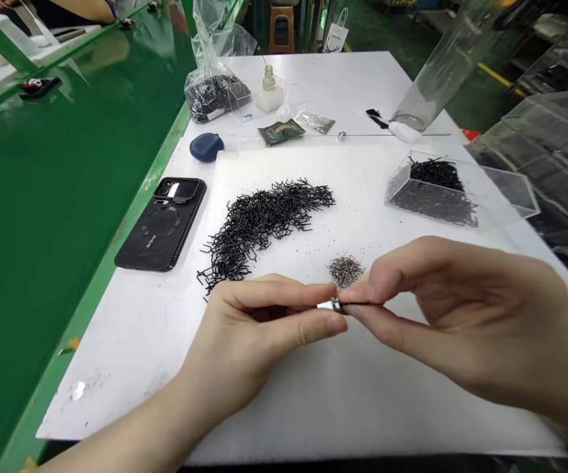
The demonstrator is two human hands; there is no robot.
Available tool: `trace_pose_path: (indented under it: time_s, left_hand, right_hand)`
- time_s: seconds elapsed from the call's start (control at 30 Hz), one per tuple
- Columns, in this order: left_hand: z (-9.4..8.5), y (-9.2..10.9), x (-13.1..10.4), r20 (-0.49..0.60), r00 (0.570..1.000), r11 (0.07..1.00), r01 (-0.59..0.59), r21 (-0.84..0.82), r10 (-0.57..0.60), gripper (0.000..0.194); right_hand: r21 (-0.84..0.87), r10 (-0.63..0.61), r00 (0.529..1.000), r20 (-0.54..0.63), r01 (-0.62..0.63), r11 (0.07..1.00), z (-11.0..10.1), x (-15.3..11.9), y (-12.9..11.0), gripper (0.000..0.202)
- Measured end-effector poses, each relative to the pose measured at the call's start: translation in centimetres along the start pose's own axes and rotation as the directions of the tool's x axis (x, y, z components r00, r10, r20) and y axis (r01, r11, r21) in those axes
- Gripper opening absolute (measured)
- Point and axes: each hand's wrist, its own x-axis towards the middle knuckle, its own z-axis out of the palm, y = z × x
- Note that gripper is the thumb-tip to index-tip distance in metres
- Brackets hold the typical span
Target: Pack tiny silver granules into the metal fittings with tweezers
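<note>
Between the thumb and fingers of my left hand (259, 335) is a small white and silver piece (327, 305), closely pinched. My right hand (465, 322) grips a thin black strip (357, 303) whose left end meets the silver part; whether it sits inside cannot be made out. Just beyond the fingertips lies a small heap of tiny metal bits (345, 269). Farther off, a curved pile of short, bent black pieces (268, 217) spreads across the white work surface (343, 387).
Left of the pile lies a black phone (160, 226), with a dark blue case (206, 147) behind it. A clear box (431, 187) of black pieces stands at right. Toward the back are a plastic bag (209, 95), a green packet (281, 131) and a tall clear cylinder (441, 69).
</note>
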Motion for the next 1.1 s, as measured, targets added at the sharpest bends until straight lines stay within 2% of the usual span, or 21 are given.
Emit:
trace_pose_path:
  time_s: [0.3, 0.6, 0.87, 1.1]
  left_hand:
    - [0.22, -0.12, 0.00, 0.001, 1.000, 1.000, -0.018, -0.015, 0.018, 0.028]
    - [-0.16, -0.04, -0.13, 0.029, 0.999, 0.996, 0.043, -0.072, -0.041, 0.031]
    - [0.11, -0.17, 0.06, 0.064, 0.998, 0.985, 0.006, -0.172, 0.005, 0.041]
    - [-0.06, -0.80, 0.24, 0.080, 0.995, 0.984, -0.047, -0.174, 0.062, 0.046]
  right_hand:
    - [0.034, 0.003, 1.000, -0.017, -0.002, 0.999, 0.26, -0.42, 0.27, 0.041]
    - [0.094, 0.022, 1.000, -0.022, -0.019, 0.995, 0.40, -0.56, 0.60, 0.045]
    - [0.062, 0.027, 0.999, -0.027, -0.026, 0.998, 0.52, -0.71, 0.78, 0.047]
    - [0.152, 0.051, 0.997, -0.050, -0.043, 0.987, 0.52, -0.65, 0.66, 0.038]
